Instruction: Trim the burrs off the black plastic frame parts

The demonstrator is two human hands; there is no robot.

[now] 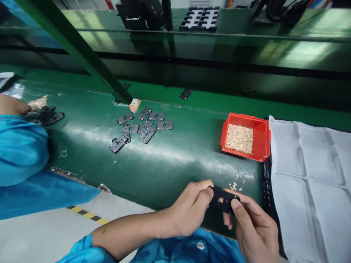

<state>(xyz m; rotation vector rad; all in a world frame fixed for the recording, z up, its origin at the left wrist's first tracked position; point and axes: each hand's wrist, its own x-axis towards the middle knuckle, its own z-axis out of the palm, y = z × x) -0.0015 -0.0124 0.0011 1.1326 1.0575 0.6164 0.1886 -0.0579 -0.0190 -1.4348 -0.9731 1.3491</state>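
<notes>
Grip of both hands, left (pixel 192 208) and right (pixel 253 223), closed around black plate (pixel 225 200); bare green surface (pixel 175 168) beyond, red bin's (pixel 265 146) edge near.

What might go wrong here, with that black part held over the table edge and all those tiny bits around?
The black part is held between the left hand and right hand near the table's front edge, so a slip might send it to the floor. The small pale pieces scattered loose below the red bin could get brushed away by a sleeve or hand. The black parts on the table partly overlap, so they might rub or scratch.
</notes>
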